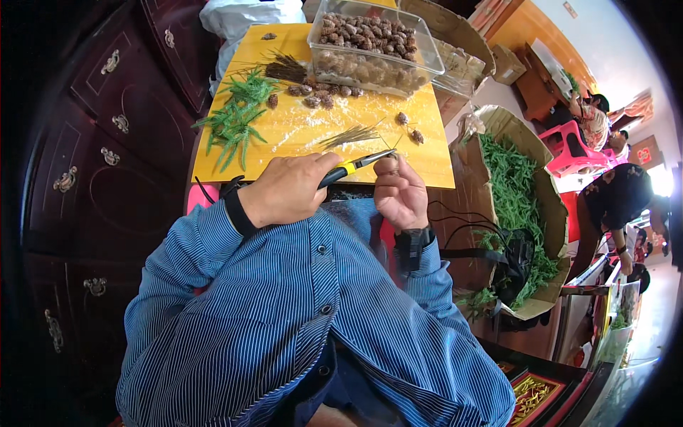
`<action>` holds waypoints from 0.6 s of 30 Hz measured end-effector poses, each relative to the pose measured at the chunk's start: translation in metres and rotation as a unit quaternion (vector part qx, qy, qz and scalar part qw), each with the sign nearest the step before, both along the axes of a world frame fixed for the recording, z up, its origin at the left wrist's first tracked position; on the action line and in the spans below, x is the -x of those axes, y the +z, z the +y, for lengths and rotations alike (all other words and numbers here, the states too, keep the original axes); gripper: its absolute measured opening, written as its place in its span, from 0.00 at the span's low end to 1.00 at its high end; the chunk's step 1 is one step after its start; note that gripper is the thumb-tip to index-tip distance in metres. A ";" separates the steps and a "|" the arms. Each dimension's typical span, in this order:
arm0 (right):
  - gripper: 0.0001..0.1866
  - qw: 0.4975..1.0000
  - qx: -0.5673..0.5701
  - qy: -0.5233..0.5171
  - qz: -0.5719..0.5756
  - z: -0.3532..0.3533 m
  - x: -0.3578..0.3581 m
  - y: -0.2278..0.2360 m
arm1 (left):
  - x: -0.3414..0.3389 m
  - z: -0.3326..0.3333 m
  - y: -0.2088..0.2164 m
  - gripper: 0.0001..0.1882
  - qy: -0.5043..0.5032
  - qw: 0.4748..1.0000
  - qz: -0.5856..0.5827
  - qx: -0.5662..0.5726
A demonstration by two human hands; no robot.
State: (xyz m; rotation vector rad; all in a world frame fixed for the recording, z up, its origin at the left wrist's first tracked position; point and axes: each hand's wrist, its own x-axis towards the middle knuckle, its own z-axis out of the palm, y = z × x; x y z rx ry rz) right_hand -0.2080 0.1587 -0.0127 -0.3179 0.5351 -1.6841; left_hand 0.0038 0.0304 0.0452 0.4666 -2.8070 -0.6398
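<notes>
L hand (288, 188) is wrapped round yellow/blk pliers (347, 169) at the near edge of the yellow tabletop (437, 162). R hand (403, 196) pinches a small item (393, 156) by the plier tips, mostly hidden, can't tell what; thin wires (350, 136) lie just beyond.

I wear a long-sleeved blue shirt (242, 320) with fine white stripes and dark round buttons (325, 309) down the front. My left hand (292, 186) has a black wristband (240, 212); my right hand (403, 191), a blockier black strap (410, 249).
</notes>
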 end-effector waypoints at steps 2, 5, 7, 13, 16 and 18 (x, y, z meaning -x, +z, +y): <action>0.10 0.995 -0.034 -0.039 0.088 -0.001 -0.004 0.002 | -0.001 -0.003 -0.007 0.26 0.008 1.000 -0.007 -0.005; 0.09 0.898 -0.059 -0.192 0.392 -0.004 -0.008 -0.002 | 0.001 -0.004 -0.007 0.25 0.015 0.999 -0.021 -0.020; 0.09 0.806 -0.070 -0.261 0.527 -0.005 -0.009 -0.003 | 0.003 -0.004 -0.006 0.25 0.019 0.998 -0.041 -0.044; 0.06 0.718 -0.074 -0.292 0.628 -0.007 -0.008 -0.005 | 0.003 -0.005 -0.009 0.25 0.018 0.997 -0.049 -0.053; 0.06 0.802 -0.074 -0.253 0.537 -0.007 -0.004 -0.005 | 0.004 -0.004 -0.006 0.25 0.015 0.996 -0.060 -0.059; 0.06 0.905 -0.054 -0.181 0.381 -0.006 0.000 -0.004 | 0.003 -0.001 0.001 0.24 0.014 0.995 -0.067 -0.074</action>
